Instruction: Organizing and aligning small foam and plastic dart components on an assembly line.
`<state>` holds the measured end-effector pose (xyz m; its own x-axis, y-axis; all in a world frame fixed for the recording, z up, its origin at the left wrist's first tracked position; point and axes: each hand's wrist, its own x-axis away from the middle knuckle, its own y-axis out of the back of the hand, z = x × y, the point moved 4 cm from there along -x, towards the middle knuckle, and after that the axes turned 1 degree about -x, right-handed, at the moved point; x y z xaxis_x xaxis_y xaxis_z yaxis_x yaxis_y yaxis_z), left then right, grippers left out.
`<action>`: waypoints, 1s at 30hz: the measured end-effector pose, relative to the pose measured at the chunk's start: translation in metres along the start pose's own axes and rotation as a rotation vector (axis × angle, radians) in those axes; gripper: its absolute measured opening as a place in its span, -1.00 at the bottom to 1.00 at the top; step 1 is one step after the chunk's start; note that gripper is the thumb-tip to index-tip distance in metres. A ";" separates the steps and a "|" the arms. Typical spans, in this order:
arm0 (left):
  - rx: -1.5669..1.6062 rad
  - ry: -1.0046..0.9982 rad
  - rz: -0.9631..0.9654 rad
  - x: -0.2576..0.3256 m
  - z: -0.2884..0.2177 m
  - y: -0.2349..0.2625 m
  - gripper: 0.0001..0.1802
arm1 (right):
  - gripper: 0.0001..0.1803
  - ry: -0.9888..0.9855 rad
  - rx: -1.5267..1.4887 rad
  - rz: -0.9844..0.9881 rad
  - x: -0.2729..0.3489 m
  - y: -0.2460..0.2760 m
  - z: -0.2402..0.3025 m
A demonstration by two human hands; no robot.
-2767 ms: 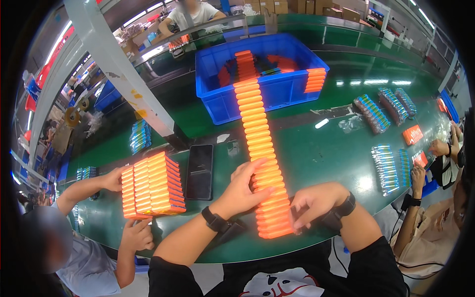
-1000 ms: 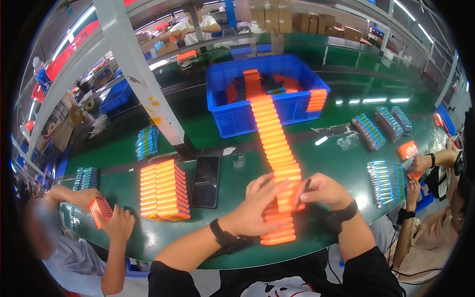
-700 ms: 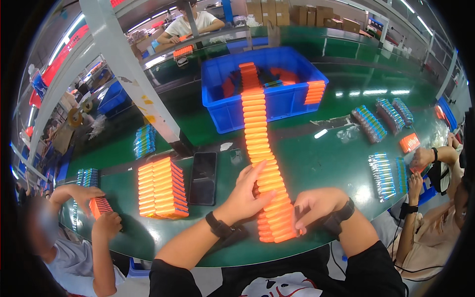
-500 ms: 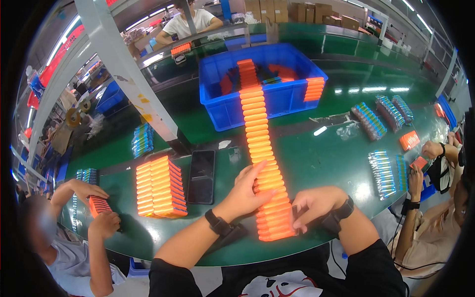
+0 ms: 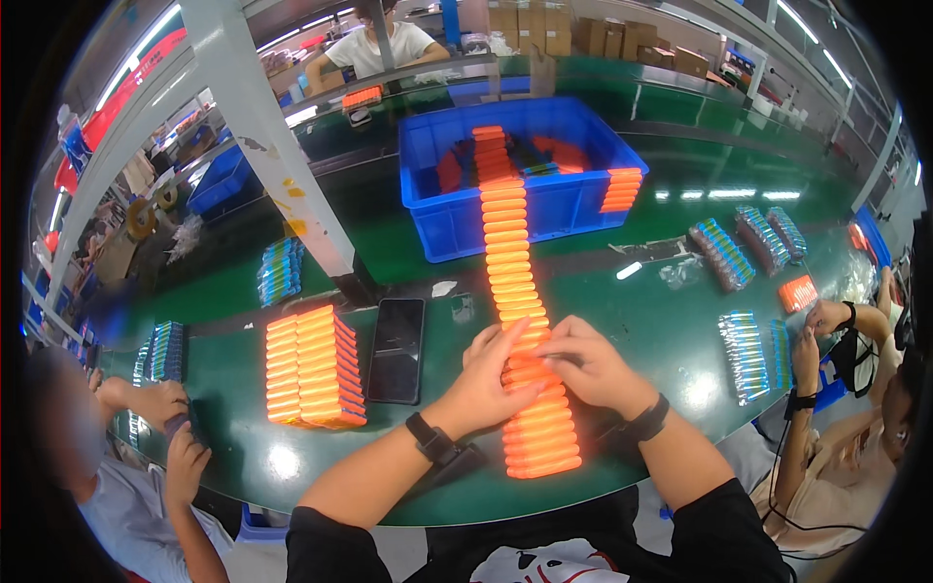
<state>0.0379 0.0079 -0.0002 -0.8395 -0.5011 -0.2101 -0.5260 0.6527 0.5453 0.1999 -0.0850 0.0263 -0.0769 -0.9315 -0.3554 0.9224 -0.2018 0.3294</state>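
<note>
A long strip of orange cylinders (image 5: 508, 255), set side by side, runs from inside the blue bin (image 5: 447, 219) over its front wall and down the table toward me. Its near end lies flat near the table's front edge. My left hand (image 5: 486, 377) is closed about the strip's left side, thumb and fingers reaching over the cylinders. From the right, my right hand (image 5: 591, 364) has its fingers pinched together on the strip beside the left thumb. The fingertips partly cover the cylinders there.
Left of the strip lie a black phone (image 5: 397, 350) and a block of stacked orange cylinders (image 5: 313, 367). Plastic-wrapped blue packs (image 5: 743, 355) sit at right. A grey post (image 5: 282, 155) rises at left. Co-workers handle things on both sides; another person sits behind the bin.
My right hand has moved up and left from the strip's near end to beside my left hand. The left hand stays on the strip. The left co-worker no longer shows an orange pack in hand.
</note>
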 end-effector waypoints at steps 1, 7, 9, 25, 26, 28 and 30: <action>0.000 0.002 -0.002 0.001 -0.001 0.001 -0.03 | -0.75 0.030 0.110 0.016 -0.002 -0.004 0.003; -0.069 0.007 -0.012 0.000 0.000 0.003 -0.03 | -0.69 0.031 0.312 0.054 0.000 0.002 0.004; -0.039 0.004 -0.009 0.000 0.001 0.003 -0.02 | -0.72 0.038 0.329 0.059 -0.001 0.003 0.007; -0.082 0.000 -0.029 0.002 0.006 -0.004 0.07 | -0.79 0.045 0.368 -0.029 0.002 0.001 0.017; -0.081 0.000 -0.027 0.002 0.006 -0.004 0.07 | -0.79 0.040 0.379 -0.027 0.001 0.002 0.018; -0.075 0.019 -0.022 0.002 0.008 -0.005 0.07 | -0.79 0.034 0.390 -0.026 0.001 0.004 0.020; -0.072 0.024 -0.016 0.001 0.008 -0.004 0.07 | -0.81 0.051 0.411 -0.036 0.001 0.005 0.023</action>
<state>0.0377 0.0092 -0.0092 -0.8275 -0.5246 -0.2002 -0.5271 0.6027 0.5991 0.1958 -0.0939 0.0480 -0.0783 -0.9075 -0.4128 0.6910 -0.3479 0.6337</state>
